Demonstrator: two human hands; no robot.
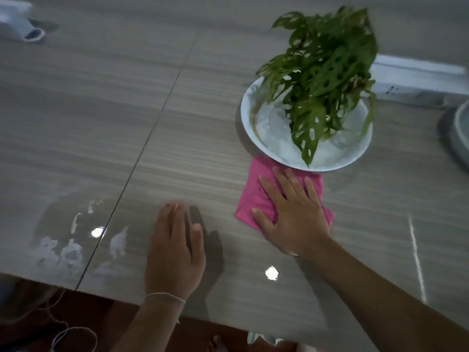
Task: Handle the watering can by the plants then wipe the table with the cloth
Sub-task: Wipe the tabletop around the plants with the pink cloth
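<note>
Flat, spread fingers of the right hand (pixel 291 219) press the folded pink cloth (pixel 256 199) just before the white plant dish (pixel 250 123); left hand (pixel 175 250) rests open nearby on the glossy striped table (pixel 101 123).

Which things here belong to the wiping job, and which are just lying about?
In the job:
- pink cloth, pressed flat under the right hand
- table
- plant on its white plate
- left hand, resting flat on the table

Lying about:
- white object, far left corner
- grey dish, right edge
</note>
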